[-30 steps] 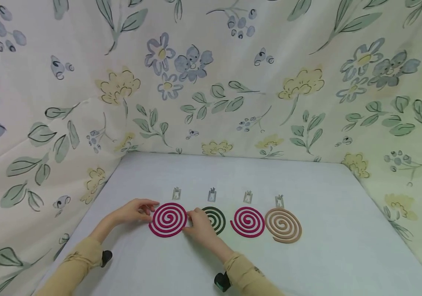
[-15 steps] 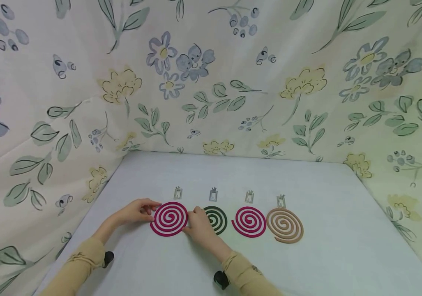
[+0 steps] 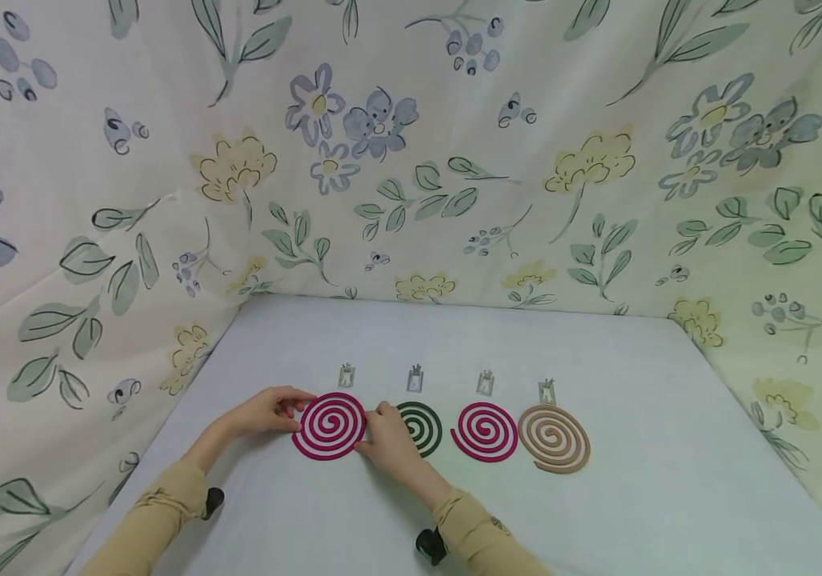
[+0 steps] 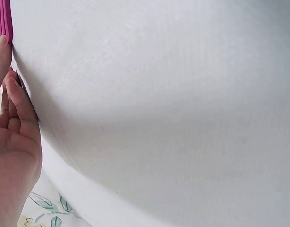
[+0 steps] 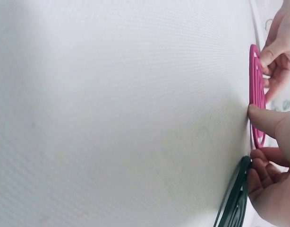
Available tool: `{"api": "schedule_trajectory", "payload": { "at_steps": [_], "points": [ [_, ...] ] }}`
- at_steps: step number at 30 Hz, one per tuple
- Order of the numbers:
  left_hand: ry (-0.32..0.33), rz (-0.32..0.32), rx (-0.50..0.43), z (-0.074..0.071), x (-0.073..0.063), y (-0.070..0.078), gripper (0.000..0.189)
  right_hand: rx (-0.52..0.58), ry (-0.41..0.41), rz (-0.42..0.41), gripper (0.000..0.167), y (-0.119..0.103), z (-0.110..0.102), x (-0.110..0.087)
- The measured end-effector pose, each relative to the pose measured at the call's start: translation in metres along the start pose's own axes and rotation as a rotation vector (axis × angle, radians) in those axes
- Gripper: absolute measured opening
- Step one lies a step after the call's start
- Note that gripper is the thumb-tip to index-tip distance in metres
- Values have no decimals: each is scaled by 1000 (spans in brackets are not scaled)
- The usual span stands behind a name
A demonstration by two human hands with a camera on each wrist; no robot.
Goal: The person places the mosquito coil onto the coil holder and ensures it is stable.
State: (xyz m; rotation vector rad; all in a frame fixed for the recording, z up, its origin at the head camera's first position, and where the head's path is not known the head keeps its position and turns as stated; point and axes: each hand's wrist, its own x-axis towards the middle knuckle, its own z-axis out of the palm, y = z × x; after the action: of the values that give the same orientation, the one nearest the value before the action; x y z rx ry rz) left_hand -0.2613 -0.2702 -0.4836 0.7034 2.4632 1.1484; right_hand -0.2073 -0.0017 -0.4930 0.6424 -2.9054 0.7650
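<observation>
A magenta mosquito coil [image 3: 331, 424] lies flat at the left end of a row of coils. My left hand [image 3: 262, 412] holds its left edge, thumb near and fingers at the far side. On the opposite edge my right hand [image 3: 394, 440] pinches the same coil between thumb and fingers. The right hand also covers the left part of a dark green coil [image 3: 421, 430]. In the right wrist view the right thumb [image 5: 265, 120] sits on the rim of the magenta coil [image 5: 256, 85]. The left wrist view catches only a corner of the coil [image 4: 3, 19].
Right of the green coil lie another magenta coil [image 3: 484, 432] and a tan coil [image 3: 551, 438]. Several small metal coil stands are lined up behind, among them a left one [image 3: 346, 376] and a right one [image 3: 547, 392]. Floral cloth [image 3: 411, 176] surrounds the white table [image 3: 634, 384].
</observation>
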Motion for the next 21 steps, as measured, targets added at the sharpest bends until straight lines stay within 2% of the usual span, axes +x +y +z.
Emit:
{"api": "schedule_trajectory", "payload": {
  "at_steps": [10, 15, 17, 20, 21],
  "points": [
    [-5, -4, -24, -1, 2, -4, 50, 87, 70, -52, 40, 3, -1, -4],
    [-16, 82, -30, -2, 1, -4, 47, 145, 46, -2, 45, 4, 1, -3],
    [-20, 95, -34, -3, 1, -3, 46, 162, 37, 9, 47, 5, 1, -2],
    [-18, 47, -39, -2, 2, -1, 47, 220, 20, 18, 49, 6, 1, -1],
    [-16, 8, -51, -2, 2, 0, 48, 250, 15, 19, 49, 6, 1, -1]
  ]
}}
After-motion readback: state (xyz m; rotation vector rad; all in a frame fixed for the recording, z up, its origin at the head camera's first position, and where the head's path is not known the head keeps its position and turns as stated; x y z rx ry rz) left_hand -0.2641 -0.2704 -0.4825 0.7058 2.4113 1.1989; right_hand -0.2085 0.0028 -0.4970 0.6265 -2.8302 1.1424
